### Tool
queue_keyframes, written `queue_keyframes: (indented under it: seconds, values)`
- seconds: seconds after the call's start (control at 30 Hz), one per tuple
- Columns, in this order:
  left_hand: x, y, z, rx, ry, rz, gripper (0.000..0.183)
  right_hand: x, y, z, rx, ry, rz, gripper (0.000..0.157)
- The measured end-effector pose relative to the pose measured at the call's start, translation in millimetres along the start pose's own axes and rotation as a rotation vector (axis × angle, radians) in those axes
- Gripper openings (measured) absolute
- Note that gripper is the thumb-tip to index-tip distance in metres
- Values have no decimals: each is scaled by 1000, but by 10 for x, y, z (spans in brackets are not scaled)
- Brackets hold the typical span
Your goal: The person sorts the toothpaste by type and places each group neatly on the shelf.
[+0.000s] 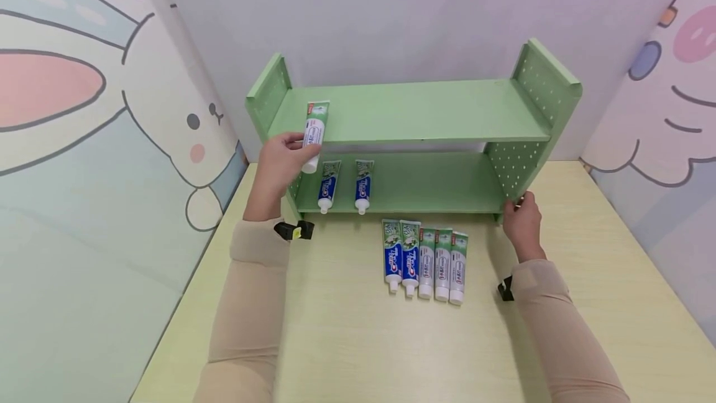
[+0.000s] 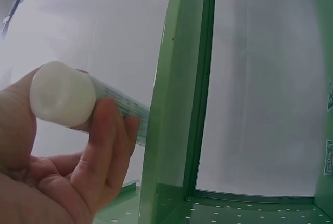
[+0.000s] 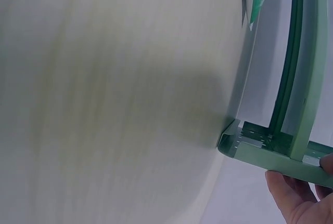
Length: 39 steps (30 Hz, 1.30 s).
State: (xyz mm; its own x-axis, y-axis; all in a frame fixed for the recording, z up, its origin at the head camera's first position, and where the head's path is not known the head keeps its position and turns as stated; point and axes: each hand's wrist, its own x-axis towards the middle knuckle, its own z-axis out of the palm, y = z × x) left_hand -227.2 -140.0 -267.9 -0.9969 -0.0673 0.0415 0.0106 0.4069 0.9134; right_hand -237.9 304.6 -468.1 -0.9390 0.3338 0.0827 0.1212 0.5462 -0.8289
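Note:
My left hand pinches a green-and-white toothpaste tube before the left end of the upper shelf board, white cap downward. In the left wrist view, thumb and fingers wrap the tube near its round cap. Two blue-and-green toothpaste tubes lie on the lower board, toward its left side. At the rack's lower right, my right hand holds the edge of the green side panel; the right wrist view shows fingers against that panel.
On the table, in front of the rack, several tubes lie side by side: two blue-and-green tubes at left, green-and-white tubes at right. Walls with cartoon drawings stand at both sides. A plain wall is behind the rack.

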Motion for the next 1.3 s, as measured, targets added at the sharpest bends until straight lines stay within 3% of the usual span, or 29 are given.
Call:
queue_keyframes:
  seconds: [0.7, 0.9, 1.3]
  values:
    - [266, 180, -79, 145, -4, -38, 59, -3, 9, -14, 3, -9, 8, 50]
    - [364, 203, -62, 208, -4, -23, 53, -6, 20, -14, 7, -16, 13, 50]
    - [499, 244, -84, 284, -9, -68, 48, -20, 10, 2, 10, -5, 11, 49]
